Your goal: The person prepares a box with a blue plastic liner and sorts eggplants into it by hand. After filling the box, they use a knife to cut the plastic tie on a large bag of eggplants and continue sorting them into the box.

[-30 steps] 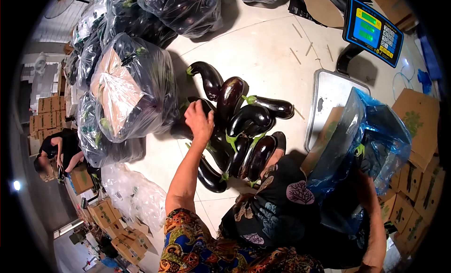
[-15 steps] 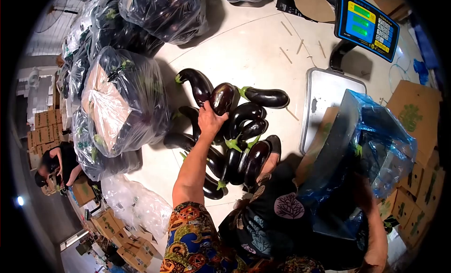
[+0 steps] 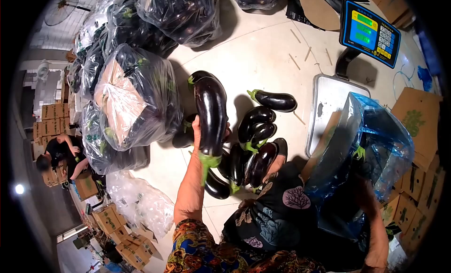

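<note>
My left hand (image 3: 197, 136) is wrapped round a large glossy eggplant (image 3: 210, 114), raised above the floor with its green stem end toward me. Below and to the right lies a loose group of eggplants (image 3: 256, 127), several in number, with one more eggplant (image 3: 277, 101) set apart. A curved eggplant (image 3: 201, 75) lies partly behind the held one. On the right, my right hand (image 3: 365, 191) reaches into a box lined with a blue plastic bag (image 3: 345, 132). Its fingers are lost in shadow, near a green-stemmed eggplant (image 3: 359, 154) inside.
Clear bags filled with eggplants (image 3: 136, 94) are piled at the left. A scale platform (image 3: 329, 99) with a lit display (image 3: 369, 33) stands at the right. Cardboard boxes (image 3: 420, 118) lie beyond the blue bag. Another person (image 3: 66, 153) sits at the far left.
My left hand has lifted an eggplant off the group and turned it, so its stem end points toward me. My right hand stays in the blue bag. The view has shifted slightly.
</note>
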Demonstrator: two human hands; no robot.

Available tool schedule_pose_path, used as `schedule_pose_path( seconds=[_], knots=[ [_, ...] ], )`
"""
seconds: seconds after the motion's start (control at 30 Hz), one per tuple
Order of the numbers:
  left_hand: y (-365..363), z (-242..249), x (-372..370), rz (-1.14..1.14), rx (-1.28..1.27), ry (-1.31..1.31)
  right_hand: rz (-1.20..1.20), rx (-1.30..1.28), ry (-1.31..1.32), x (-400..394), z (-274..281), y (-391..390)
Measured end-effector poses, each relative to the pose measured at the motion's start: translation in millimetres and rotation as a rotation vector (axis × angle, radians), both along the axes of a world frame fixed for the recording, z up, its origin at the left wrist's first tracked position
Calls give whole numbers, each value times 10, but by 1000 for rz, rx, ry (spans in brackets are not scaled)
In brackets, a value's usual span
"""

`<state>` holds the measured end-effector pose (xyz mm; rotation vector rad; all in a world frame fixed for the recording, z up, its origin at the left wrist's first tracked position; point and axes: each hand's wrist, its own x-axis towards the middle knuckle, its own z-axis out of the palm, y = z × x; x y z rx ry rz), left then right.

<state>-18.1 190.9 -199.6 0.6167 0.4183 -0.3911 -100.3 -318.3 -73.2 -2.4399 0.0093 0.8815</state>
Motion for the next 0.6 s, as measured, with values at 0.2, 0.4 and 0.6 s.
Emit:
schedule_pose_path(
  seconds=[0.2,0.4,0.6],
  knots=[
    [-374,374,48,39,101,46,-29,-21,-69,-31,-9,-182],
    [-717,937,266,-245,266,-235,-219,116,-117,221,607,-187],
    [-1479,2004,714,-740,427,-481,-608,751,-16,301,1013,-263]
  ],
)
